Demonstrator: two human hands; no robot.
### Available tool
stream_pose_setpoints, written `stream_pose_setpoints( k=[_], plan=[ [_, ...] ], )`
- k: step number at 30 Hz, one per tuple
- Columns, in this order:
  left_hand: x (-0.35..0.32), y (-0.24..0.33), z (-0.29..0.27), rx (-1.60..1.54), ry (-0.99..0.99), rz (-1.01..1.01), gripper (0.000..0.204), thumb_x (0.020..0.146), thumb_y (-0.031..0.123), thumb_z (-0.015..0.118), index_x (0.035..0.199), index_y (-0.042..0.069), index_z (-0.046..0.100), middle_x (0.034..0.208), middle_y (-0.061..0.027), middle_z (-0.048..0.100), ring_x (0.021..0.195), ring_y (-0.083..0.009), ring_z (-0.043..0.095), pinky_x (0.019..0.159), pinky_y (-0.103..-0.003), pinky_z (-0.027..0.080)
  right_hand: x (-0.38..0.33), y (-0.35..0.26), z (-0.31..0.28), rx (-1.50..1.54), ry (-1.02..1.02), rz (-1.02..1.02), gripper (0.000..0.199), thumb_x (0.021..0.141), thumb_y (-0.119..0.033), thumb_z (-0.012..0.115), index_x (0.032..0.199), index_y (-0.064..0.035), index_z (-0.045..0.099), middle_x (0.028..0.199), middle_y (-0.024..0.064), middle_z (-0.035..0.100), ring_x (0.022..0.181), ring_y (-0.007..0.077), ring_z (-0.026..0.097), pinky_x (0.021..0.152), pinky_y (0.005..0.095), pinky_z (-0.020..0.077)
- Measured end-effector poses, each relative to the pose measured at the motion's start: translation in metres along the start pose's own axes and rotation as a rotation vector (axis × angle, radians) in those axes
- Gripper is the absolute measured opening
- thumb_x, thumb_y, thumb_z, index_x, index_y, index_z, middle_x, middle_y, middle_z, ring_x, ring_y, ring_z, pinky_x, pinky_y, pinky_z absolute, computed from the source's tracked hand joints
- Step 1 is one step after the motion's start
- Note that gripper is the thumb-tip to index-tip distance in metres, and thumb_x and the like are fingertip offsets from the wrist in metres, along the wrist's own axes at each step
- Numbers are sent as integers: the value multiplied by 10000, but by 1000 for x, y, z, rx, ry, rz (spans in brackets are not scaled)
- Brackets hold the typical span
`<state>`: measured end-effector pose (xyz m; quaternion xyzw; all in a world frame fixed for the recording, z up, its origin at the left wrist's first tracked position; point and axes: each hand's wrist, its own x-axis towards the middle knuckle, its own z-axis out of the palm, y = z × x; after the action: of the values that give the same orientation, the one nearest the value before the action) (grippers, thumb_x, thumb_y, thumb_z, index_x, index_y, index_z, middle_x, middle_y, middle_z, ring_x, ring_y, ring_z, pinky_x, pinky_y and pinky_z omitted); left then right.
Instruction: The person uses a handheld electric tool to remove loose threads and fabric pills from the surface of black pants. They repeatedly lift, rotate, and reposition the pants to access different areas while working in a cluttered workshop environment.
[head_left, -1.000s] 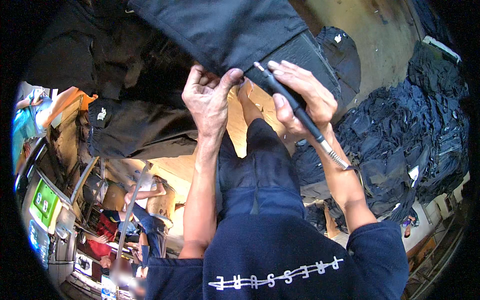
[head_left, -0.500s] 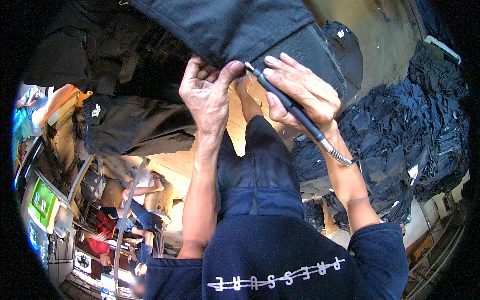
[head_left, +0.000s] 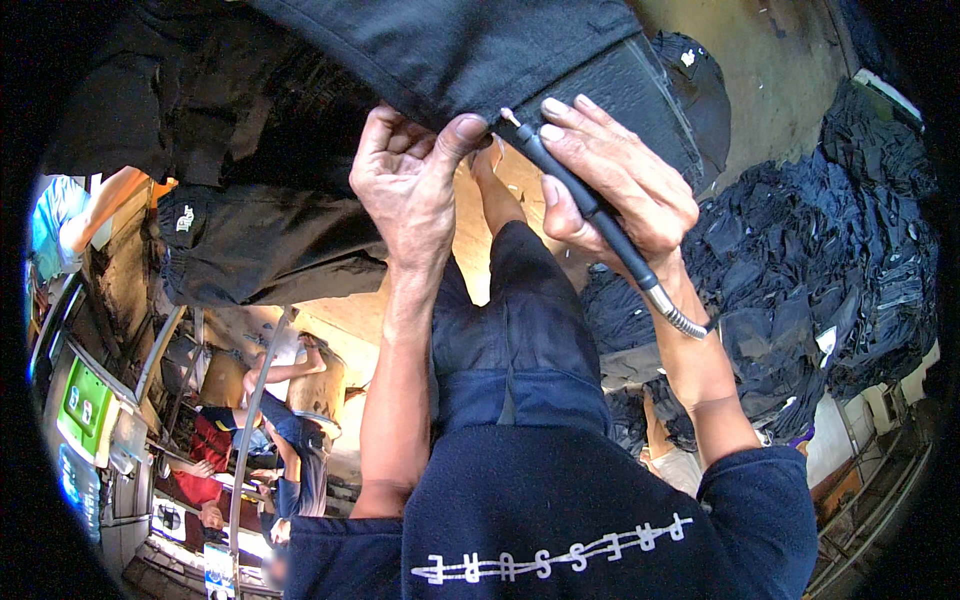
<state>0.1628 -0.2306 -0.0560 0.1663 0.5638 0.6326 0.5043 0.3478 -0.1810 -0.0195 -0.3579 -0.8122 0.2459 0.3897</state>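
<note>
My left hand (head_left: 405, 200): fingers pinched on dark garment (head_left: 470, 55), upper centre, seemingly steadying its edge | my right hand (head_left: 635, 190): thumb and fingers clamped round pen-like tool (head_left: 575, 187), likely for control

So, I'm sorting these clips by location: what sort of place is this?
Probably a garment workshop: a big heap of dark cloth lies at the right, the left hand is at a dark garment's edge, and the right hand holds a pen-like tool.
</note>
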Motion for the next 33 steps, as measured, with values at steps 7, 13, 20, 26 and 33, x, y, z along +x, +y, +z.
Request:
stream_pose_setpoints(
  k=[7, 13, 20, 26, 33],
  plan=[
    [2, -1, -2, 52, -19, 14, 419, 887, -29, 889, 1228, -37, 645, 1068, -114, 765, 975, -163, 740, 870, -302, 647, 0, 0, -2, -15, 12, 31, 229, 850, -83, 837, 1048, 29, 815, 1019, 154, 823, 1066, 340, 813, 1019, 498, 636],
    [2, 0, -1, 53, -11, 4, 434, 880, -26, 896, 1234, -30, 646, 1079, -115, 764, 985, -163, 739, 891, -303, 637, 0, 2, -2, -16, 28, 48, 232, 850, -79, 832, 1059, 20, 821, 1025, 153, 823, 1069, 336, 813, 1022, 505, 635],
    [3, -2, -2, 46, -5, -14, 420, 873, -33, 900, 1207, -22, 645, 1053, -103, 755, 966, -154, 735, 909, -293, 619, -2, 3, -2, -69, 50, 76, 256, 809, -48, 814, 1056, 18, 821, 1019, 157, 822, 1061, 331, 815, 1018, 501, 639],
    [3, -3, -2, 56, 0, -4, 417, 870, -36, 901, 1198, -24, 642, 1042, -99, 753, 958, -152, 736, 907, -298, 622, -3, 6, -2, -76, 65, 64, 261, 818, -49, 817, 1068, 26, 808, 998, 163, 817, 1049, 339, 817, 1012, 504, 641],
    [4, -3, -3, 30, -15, 8, 454, 881, -17, 899, 1247, -37, 631, 1072, -124, 760, 975, -174, 752, 910, -322, 636, -5, 9, -3, -66, 100, 60, 266, 858, -81, 827, 1098, 32, 802, 997, 173, 816, 1038, 347, 818, 1003, 505, 641]
  ],
)
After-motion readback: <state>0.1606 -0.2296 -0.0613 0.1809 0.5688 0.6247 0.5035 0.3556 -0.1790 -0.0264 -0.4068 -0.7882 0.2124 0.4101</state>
